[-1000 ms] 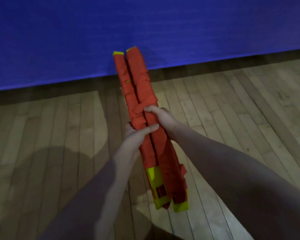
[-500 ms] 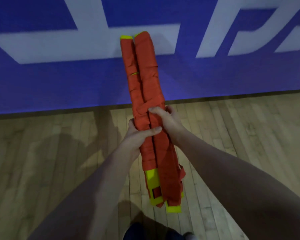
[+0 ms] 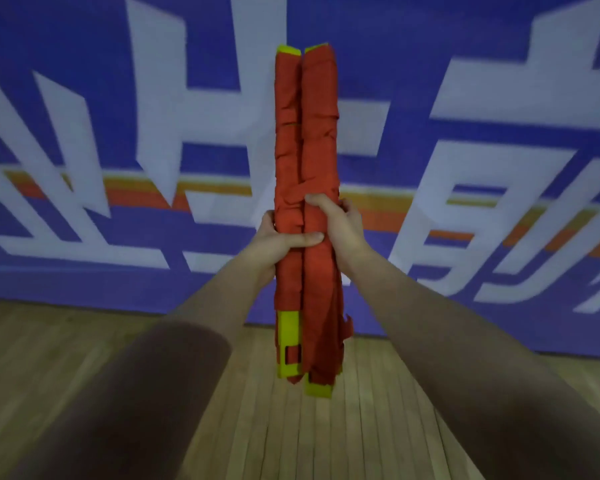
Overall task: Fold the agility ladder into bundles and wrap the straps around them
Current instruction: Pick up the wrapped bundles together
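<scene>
Head view: your left hand [image 3: 277,244] and right hand [image 3: 344,227] grip 2 bundles [image 3: 321,133] upright; wrapping appears done; next, tuck loose strap [image 3: 347,328].

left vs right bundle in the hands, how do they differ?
Left bundle shows a long bare yellow stretch near its bottom; right bundle is red-wrapped almost to its yellow tip. Right bundle hangs lower. Both stand upright, side by side, held by left hand and right hand.
</scene>
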Motion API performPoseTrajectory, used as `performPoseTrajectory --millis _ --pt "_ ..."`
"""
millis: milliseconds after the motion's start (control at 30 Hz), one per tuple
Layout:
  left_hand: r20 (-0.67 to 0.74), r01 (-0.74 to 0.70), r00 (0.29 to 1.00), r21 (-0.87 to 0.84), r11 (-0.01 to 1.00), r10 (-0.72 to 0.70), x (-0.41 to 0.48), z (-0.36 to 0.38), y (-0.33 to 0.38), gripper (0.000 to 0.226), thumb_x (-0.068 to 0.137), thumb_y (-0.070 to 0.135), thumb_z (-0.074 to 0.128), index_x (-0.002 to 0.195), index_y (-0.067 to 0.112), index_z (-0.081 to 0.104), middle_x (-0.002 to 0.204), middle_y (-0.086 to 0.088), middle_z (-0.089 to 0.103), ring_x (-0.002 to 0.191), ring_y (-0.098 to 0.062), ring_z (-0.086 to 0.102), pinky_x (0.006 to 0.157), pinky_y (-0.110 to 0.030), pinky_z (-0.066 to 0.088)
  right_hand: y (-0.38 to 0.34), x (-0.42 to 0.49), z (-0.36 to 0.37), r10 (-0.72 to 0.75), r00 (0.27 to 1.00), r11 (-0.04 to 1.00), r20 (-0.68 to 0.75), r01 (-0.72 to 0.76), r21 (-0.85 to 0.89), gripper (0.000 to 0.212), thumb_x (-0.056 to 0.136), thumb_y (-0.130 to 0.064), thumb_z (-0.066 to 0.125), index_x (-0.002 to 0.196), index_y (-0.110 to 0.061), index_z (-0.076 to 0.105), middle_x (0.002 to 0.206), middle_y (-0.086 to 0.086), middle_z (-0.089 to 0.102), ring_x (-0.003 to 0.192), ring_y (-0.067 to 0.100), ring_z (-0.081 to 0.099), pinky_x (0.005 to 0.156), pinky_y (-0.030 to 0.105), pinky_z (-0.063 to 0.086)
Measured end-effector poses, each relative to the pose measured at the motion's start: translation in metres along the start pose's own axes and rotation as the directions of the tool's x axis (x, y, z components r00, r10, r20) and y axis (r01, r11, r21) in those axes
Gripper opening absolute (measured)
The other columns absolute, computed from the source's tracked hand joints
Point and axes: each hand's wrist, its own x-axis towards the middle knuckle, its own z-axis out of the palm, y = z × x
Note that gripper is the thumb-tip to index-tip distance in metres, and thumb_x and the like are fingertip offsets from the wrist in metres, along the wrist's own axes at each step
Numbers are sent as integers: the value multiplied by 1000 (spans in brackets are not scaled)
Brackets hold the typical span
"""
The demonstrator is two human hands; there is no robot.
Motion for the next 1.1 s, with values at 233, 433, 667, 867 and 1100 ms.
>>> performPoseTrajectory --millis 233,433,667,867,1100 --pt "29 -230 973 15 973 229 -38 24 172 90 51 5 91 130 9 48 111 -12 72 92 -27 73 72 -41 59 -161 -39 60 -216 971 976 106 212 44 56 68 -27 82 110 -4 55 101 16 73 90 31 72 82 48 59" --pt "55 -380 925 55 923 377 -66 47 276 99 44 18 96 131 6 50 112 -13 72 94 -29 73 80 -47 59 -260 -57 88 -336 928 942 163 333 44 53 68 -34 82 107 -7 58 99 12 73 88 29 72 82 48 59" --pt "55 -494 869 89 865 491 -65 69 372 87 52 14 90 129 1 52 107 -17 72 86 -30 74 65 -40 60 -354 -53 119 -445 862 893 241 447 49 72 52 -43 82 110 -4 66 95 11 75 83 28 74 74 49 61" --pt "179 -522 850 176 834 495 -30 75 463 33 81 4 72 113 -2 67 85 -14 75 66 -24 73 55 -35 60 -435 4 160 -497 807 858 320 511 45 80 44 -44 82 114 -8 69 104 15 73 91 34 72 83 54 58" --pt "360 -539 835 382 751 417 20 81 591 12 96 8 54 90 3 62 64 -11 71 52 -22 69 53 -32 57 -531 38 204 -560 769 768 308 622 -155 57 72 -46 64 113 -6 68 94 16 68 77 29 65 88 42 53"
